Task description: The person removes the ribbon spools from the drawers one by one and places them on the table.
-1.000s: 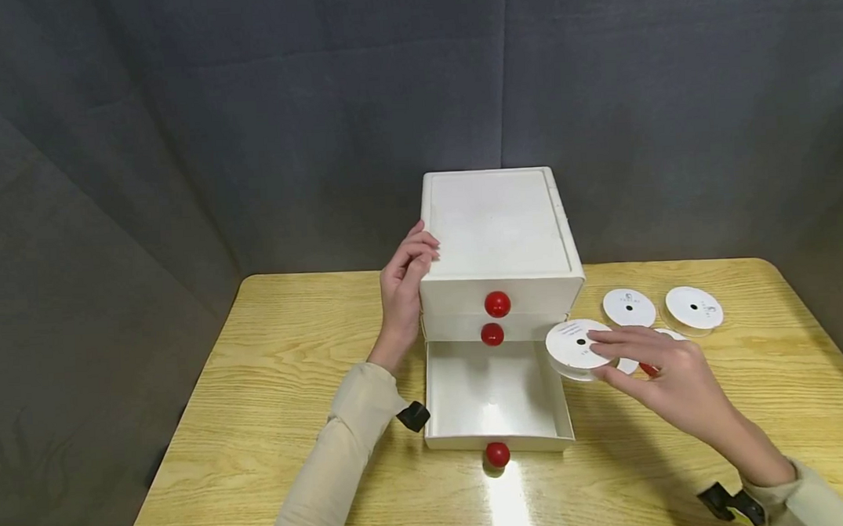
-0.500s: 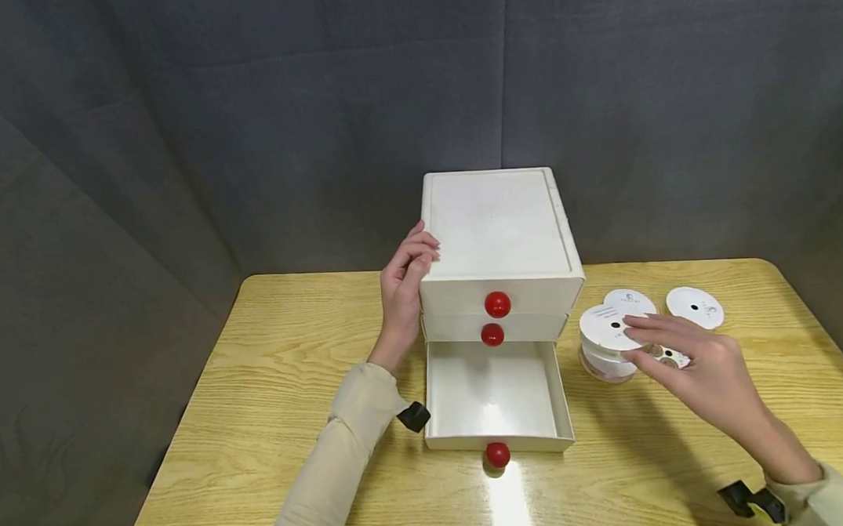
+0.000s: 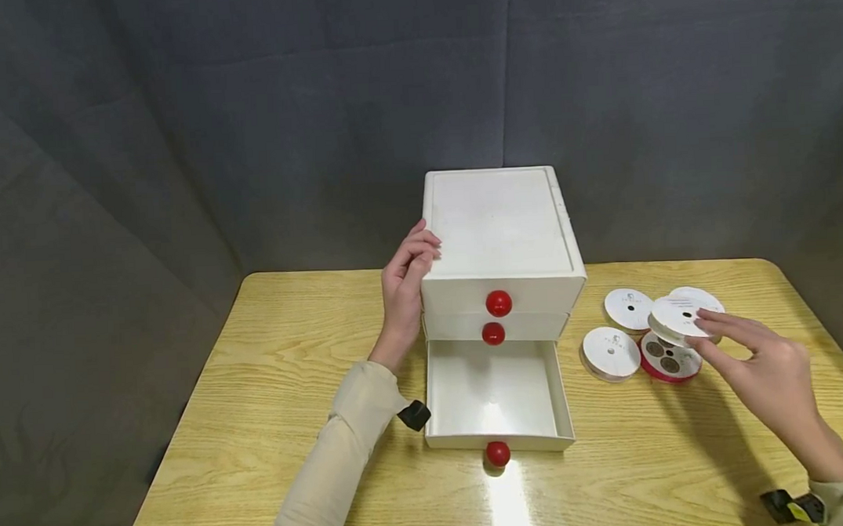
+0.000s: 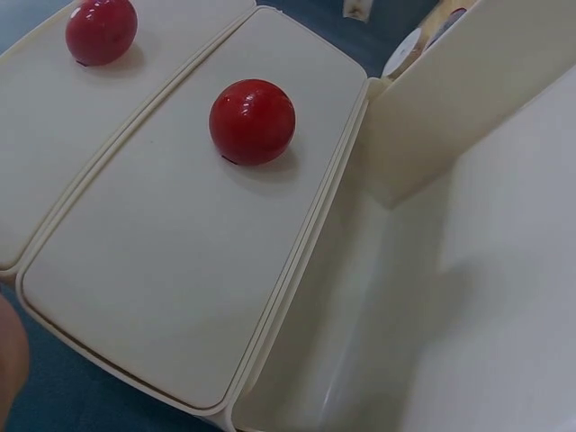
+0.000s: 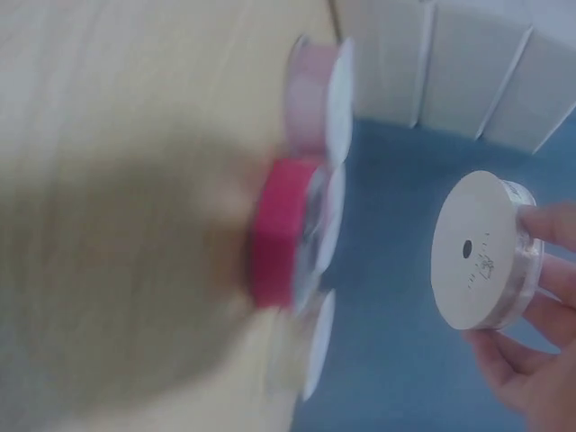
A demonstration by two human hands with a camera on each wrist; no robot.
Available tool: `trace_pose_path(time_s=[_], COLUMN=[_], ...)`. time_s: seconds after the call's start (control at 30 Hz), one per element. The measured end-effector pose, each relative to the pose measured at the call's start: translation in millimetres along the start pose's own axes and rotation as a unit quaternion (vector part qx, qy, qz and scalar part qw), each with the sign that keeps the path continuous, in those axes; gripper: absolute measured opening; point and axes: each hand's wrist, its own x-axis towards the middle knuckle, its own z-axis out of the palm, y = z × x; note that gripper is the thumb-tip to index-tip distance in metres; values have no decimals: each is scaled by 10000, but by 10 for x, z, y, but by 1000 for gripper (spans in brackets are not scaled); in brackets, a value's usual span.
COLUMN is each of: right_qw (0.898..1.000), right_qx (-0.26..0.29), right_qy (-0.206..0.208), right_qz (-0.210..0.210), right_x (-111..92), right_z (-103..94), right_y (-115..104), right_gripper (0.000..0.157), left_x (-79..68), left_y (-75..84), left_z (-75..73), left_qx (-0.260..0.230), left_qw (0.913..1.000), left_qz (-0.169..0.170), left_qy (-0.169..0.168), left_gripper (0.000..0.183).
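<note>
My right hand [image 3: 772, 365] pinches a ribbon spool [image 3: 674, 319] with white faces by its rim, thumb on one side and fingers on the other. The right wrist view shows the spool [image 5: 468, 256] raised off the tabletop, with pale ribbon around it. Below it in the head view sits a red ribbon spool [image 3: 669, 364], partly hidden. My left hand [image 3: 400, 287] rests on the top left edge of a white drawer unit [image 3: 493, 221]. Its bottom drawer [image 3: 494, 389] is pulled out with nothing inside; the two drawers above are pushed in.
Two white-faced spools, one nearer [image 3: 611, 354] and one farther [image 3: 627, 307], lie right of the drawer unit. Another spool [image 3: 709, 297] is partly hidden behind the held one. A red knob [image 3: 498, 453] sticks out from the drawer's front. Grey cloth [image 3: 317, 126] hangs behind the table.
My right hand has carried the held spool rightward, from beside the open drawer to over the red spool. The nearer white-faced spool is uncovered. My left hand has stayed in place.
</note>
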Motion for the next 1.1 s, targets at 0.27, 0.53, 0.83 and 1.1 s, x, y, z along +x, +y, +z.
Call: trace_pose_path(time_s=[0.27,0.53,0.83,1.1], right_qw=[9987,9944,9849,9817], right_qx=[-351,-624,-846,-1140], right_qy=[369,399,92,-425], right_qz=[-55,752,1509,1464], right_x=[-146,-301,-437,-496], right_z=[-91,-145,-200,-233], right_y=[372,555,681,759], right_gripper=[30,29,27,28], left_x=[8,-4,-6,-12], left_y=[5,7,16,16], left_z=[2,-6,-14,-7], left_qx=[-30,-10,-1,-2], left_qw=[10000,10000,10000,9999], left_qz=[20,-48,-40,-65], left_qy=[15,51,80,81], left_gripper=[23,24,21,22])
